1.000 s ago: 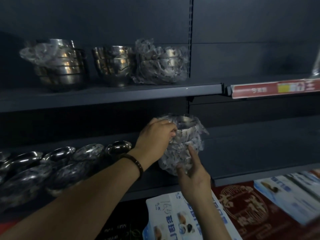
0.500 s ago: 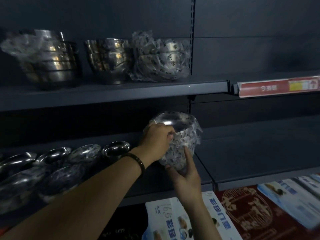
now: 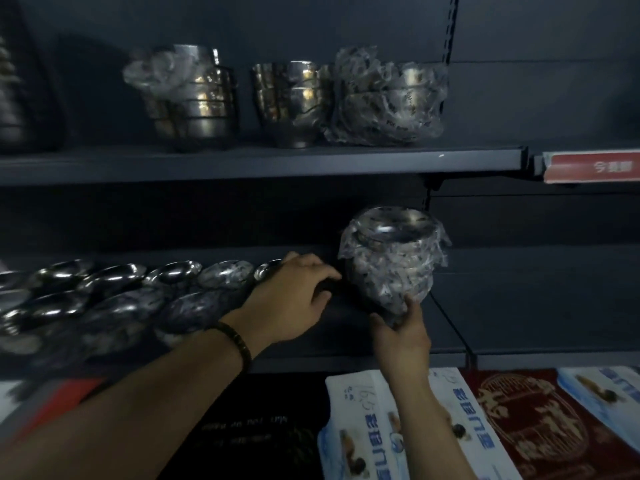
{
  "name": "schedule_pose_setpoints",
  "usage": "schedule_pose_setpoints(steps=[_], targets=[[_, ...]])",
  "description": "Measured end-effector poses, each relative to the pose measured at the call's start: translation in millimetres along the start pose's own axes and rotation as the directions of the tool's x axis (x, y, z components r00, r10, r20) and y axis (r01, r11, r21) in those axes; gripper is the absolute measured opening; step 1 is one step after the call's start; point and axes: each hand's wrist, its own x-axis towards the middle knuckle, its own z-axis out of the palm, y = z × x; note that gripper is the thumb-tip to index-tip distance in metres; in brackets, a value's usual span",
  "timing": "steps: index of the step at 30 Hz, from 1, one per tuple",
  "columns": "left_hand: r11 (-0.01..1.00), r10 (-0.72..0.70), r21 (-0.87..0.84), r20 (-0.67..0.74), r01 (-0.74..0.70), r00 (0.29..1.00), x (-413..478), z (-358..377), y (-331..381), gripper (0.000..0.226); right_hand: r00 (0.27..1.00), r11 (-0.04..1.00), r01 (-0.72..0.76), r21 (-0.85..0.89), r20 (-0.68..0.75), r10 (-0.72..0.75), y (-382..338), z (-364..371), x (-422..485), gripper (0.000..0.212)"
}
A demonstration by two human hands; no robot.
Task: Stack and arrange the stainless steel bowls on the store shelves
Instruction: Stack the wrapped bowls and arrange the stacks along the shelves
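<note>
A plastic-wrapped stack of steel bowls (image 3: 393,261) is held up over the middle shelf (image 3: 346,341). My right hand (image 3: 401,332) grips it from underneath. My left hand (image 3: 294,299), with a dark bracelet at the wrist, is off the stack and hovers with relaxed fingers just left of it, near the end of a row of tilted bowls (image 3: 138,292). On the upper shelf (image 3: 263,162) stand two bare bowl stacks (image 3: 194,98) (image 3: 291,102) and a wrapped stack (image 3: 388,98).
A vertical shelf upright (image 3: 446,46) splits the bays. A red price strip (image 3: 592,166) is on the upper right shelf edge. Boxed goods, white-blue (image 3: 408,431) and red (image 3: 533,427), lie on the bottom level. More stacked metalware (image 3: 10,98) sits far left.
My left hand let go of the wrapped stack's rim and dropped down and left toward the tilted bowls. The right hand alone now holds the stack, shifted a little right.
</note>
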Motion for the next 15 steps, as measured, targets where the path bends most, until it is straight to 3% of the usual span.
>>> schedule_pose_setpoints(steps=[4,9,11,15], targets=[[0.983,-0.107,0.152,0.001,0.106,0.994,-86.8,-22.3,-25.0,0.033,0.992,0.981,-0.111,0.158,-0.049,0.12,-13.9,25.4,-22.3,0.058],[0.924,-0.292,0.238,-0.069,0.3,0.954,-148.8,-43.5,-66.8,0.034,0.984,0.991,-0.067,-0.119,0.157,0.085,-10.8,63.0,-34.6,0.017],[0.909,-0.326,0.247,-0.078,0.335,0.942,-156.6,-45.7,-83.4,0.036,0.976,0.978,0.002,-0.211,0.215,0.044,-15.3,81.1,-34.9,0.016],[0.907,-0.348,0.226,-0.072,0.355,0.935,-159.2,-40.2,-115.8,0.034,0.955,0.936,0.155,-0.316,0.289,-0.061,-17.2,122.4,-31.0,0.039]])
